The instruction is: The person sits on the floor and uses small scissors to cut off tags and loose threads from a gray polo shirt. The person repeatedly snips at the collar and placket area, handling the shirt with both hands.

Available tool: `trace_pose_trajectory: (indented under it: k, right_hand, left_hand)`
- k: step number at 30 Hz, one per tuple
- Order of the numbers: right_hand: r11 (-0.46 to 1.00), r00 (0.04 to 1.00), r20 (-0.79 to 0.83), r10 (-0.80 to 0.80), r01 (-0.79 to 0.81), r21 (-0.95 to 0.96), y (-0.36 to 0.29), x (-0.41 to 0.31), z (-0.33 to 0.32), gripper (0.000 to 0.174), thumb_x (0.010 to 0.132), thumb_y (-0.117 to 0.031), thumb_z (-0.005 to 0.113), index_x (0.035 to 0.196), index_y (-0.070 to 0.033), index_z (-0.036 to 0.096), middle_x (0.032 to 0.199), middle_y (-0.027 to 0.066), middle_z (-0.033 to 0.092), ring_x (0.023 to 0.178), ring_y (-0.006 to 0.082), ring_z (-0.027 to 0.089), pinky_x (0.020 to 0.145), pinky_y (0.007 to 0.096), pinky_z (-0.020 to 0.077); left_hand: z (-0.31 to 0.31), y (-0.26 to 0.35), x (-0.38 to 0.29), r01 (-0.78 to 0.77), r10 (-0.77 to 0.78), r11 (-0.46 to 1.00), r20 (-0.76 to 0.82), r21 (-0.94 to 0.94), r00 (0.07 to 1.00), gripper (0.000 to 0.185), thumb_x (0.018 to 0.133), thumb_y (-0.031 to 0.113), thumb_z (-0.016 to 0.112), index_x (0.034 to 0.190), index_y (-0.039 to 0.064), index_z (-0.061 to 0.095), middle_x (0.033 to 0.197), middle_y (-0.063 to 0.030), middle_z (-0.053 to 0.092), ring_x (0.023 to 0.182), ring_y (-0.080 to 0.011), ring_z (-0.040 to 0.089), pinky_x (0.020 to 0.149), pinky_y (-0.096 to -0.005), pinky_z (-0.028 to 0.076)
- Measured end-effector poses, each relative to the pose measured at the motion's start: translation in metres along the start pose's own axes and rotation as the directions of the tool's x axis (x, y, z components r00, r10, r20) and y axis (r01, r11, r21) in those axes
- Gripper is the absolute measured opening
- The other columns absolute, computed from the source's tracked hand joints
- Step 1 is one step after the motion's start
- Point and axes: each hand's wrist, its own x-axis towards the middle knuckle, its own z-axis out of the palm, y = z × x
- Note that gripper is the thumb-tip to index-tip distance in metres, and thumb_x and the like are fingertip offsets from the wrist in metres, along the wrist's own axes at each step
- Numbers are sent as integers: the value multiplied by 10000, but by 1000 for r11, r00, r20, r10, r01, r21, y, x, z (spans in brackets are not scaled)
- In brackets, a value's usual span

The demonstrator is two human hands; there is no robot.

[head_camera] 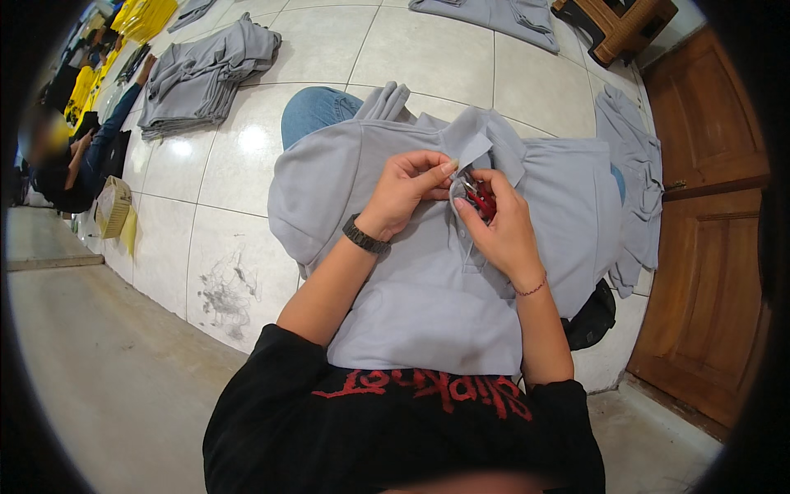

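A grey polo shirt lies spread over my lap, its collar away from me and its button placket running toward me. Between finger and thumb, my left hand pinches the fabric at the collar's base. My right hand holds small red-handled thread snips, their metal tips at the neck opening beside my left fingertips. The fingers partly hide the snips, so I cannot tell whether the blades touch the cloth.
Folded grey garments are stacked at the upper left. Loose threads lie on the tiles. Another grey garment lies by the wooden door. A brown plastic stool stands upper right. A person sits far left near a basket.
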Motion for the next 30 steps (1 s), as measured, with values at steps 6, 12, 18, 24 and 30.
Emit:
trace_pose_trajectory:
  k: [6,12,18,24,30]
  right_hand:
    - [992,992,5,-123,123,-33,2,1,0,264,980,-69,796,1204,25,692,1084,165,754,903,313,742,829,356,588]
    - [983,984,-39,-175,172,-58,-1,0,-4,279,928,-22,829,1186,9,729,1071,134,678,915,292,717,813,354,575]
    - [984,984,46,-170,172,-48,-1,0,-16,276,902,-7,848,1162,15,757,1069,104,665,914,245,697,822,329,580]
    - [978,971,112,-209,207,30,8,9,-26,267,906,-6,830,1169,-11,787,1059,97,656,936,236,721,822,332,599]
    - [971,957,170,-237,233,45,13,13,-29,282,875,6,834,1152,-29,799,1064,86,665,917,236,708,785,345,575]
  left_hand:
    - [9,5,-5,-18,18,1000,7,12,1000,154,1049,147,798,1129,15,801,1003,-18,775,893,-78,727,788,-262,657]
    - [31,-3,-13,-266,294,928,-74,260,953,139,1056,109,775,1067,-29,789,951,-18,784,847,-59,698,717,-233,570]
    - [34,-9,-14,-318,390,859,-111,402,914,145,1062,102,763,1056,-42,774,926,-17,777,819,-45,680,701,-229,545]
    - [37,-14,-14,-363,456,811,-108,459,883,136,1064,101,761,1076,-35,762,933,-18,767,791,-42,662,681,-234,533]
    - [34,-16,-15,-371,475,772,-82,516,876,124,1060,89,757,1082,-33,760,950,-40,766,800,-60,677,691,-245,545]
